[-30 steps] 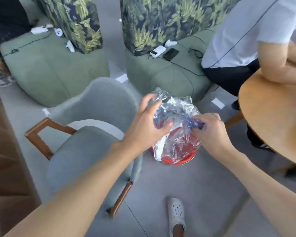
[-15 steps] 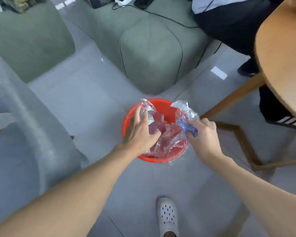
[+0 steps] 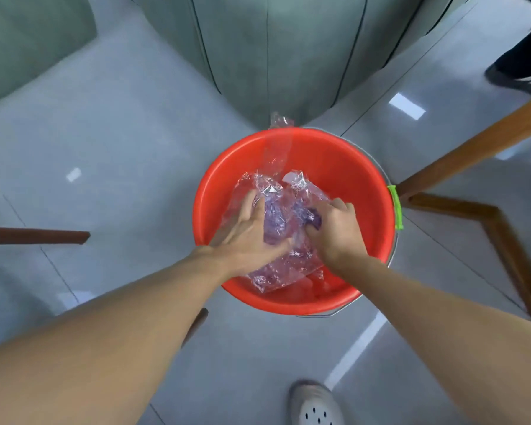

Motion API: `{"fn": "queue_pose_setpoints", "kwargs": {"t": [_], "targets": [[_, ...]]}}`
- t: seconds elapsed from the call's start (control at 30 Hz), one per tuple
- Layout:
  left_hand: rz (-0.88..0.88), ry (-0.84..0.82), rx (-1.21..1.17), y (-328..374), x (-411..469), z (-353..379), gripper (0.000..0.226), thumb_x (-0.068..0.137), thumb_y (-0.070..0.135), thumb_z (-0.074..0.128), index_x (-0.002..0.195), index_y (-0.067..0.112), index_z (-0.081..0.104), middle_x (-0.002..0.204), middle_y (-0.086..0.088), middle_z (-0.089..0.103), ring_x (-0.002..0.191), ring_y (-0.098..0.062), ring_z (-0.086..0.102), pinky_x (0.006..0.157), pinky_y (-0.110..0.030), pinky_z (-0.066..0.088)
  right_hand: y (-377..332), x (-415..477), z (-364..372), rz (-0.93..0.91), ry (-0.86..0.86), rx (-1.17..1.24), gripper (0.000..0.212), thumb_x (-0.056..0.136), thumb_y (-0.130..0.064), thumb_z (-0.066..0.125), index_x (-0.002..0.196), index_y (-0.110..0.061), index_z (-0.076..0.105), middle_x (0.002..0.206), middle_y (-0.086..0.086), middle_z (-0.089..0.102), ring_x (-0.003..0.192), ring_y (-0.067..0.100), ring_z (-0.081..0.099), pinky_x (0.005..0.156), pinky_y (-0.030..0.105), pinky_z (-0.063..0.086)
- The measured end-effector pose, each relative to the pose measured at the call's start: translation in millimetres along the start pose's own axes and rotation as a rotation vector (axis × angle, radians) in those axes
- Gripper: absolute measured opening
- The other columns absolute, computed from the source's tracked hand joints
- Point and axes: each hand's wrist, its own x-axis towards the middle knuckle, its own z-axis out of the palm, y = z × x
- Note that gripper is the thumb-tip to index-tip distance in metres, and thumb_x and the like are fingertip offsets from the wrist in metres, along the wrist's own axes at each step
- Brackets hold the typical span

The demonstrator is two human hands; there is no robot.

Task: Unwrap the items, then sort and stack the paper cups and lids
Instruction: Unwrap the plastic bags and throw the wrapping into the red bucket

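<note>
With my left hand (image 3: 249,237) flat on the plastic wrapper (image 3: 275,220) and my right hand (image 3: 336,231) pinching it inside the red bucket (image 3: 344,161), unwrapping seems done, with sorting and stacking left.

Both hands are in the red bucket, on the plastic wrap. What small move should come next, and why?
Probably release the wrap and lift both hands out. The wrap lies crumpled inside the bucket, the left hand presses flat on it, and the right hand grips it with curled fingers. No cups or lids are in view here.
</note>
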Motion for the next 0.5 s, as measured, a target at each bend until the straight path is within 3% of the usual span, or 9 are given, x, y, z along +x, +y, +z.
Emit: {"fn": "queue_pose_setpoints", "kwargs": {"t": [0.1, 0.17, 0.27, 0.37, 0.5], "targets": [[0.006, -0.018, 0.070, -7.1, 18.9, 18.2, 0.112, 0.078, 0.083, 0.037, 0.156, 0.015, -0.007, 0.158, 0.012, -0.029, 0.152, -0.022, 0.005, 0.121, -0.045, 0.020, 14.8, 12.0, 15.4, 0.053, -0.045, 0.018, 0.040, 0.082, -0.016, 0.060, 0.121, -0.012, 0.055, 0.104, 0.014, 0.052, 0.099, 0.036, 0.049, 0.085, 0.037, 0.041], [0.021, -0.036, 0.114, -10.9, 28.7, 28.1, 0.113, 0.077, 0.082, 0.037, 0.156, 0.013, -0.005, 0.157, 0.014, -0.029, 0.152, -0.021, -0.003, 0.121, -0.049, 0.020, 23.4, 13.3, 19.6, 0.078, -0.118, 0.071, 0.054, 0.080, -0.019, 0.070, 0.127, -0.012, 0.045, 0.111, 0.011, 0.044, 0.094, 0.034, 0.054, 0.087, 0.037, 0.044], [0.037, -0.062, 0.135, -13.3, 37.3, 40.4, 0.114, 0.078, 0.077, 0.048, 0.156, 0.011, -0.002, 0.156, 0.016, -0.030, 0.151, -0.019, -0.012, 0.121, -0.050, 0.017, 32.4, 12.6, 21.8, 0.005, -0.199, 0.166, 0.069, 0.074, -0.022, 0.078, 0.130, -0.025, 0.040, 0.116, 0.003, 0.037, 0.090, 0.020, 0.050, 0.088, 0.022, 0.040], [0.048, -0.089, 0.204, -16.7, 47.0, 51.4, 0.115, 0.078, 0.071, 0.057, 0.156, 0.011, -0.004, 0.153, 0.014, -0.036, 0.151, -0.024, -0.012, 0.117, -0.062, 0.018, 37.8, 17.4, 28.4, -0.054, -0.313, 0.084, 0.062, 0.074, -0.027, 0.078, 0.127, -0.025, 0.045, 0.128, 0.005, 0.045, 0.106, 0.021, 0.052, 0.091, 0.024, 0.040], [-0.011, -0.137, 0.287, -22.3, 56.0, 61.6, 0.112, 0.083, 0.067, 0.057, 0.155, 0.015, -0.010, 0.154, 0.009, -0.038, 0.150, -0.027, -0.016, 0.114, -0.069, 0.016, 39.0, 23.0, 36.9, -0.044, -0.418, 0.022, 0.077, 0.076, -0.027, 0.078, 0.142, -0.021, 0.037, 0.135, 0.008, 0.047, 0.122, 0.024, 0.047, 0.099, 0.023, 0.034]]}}
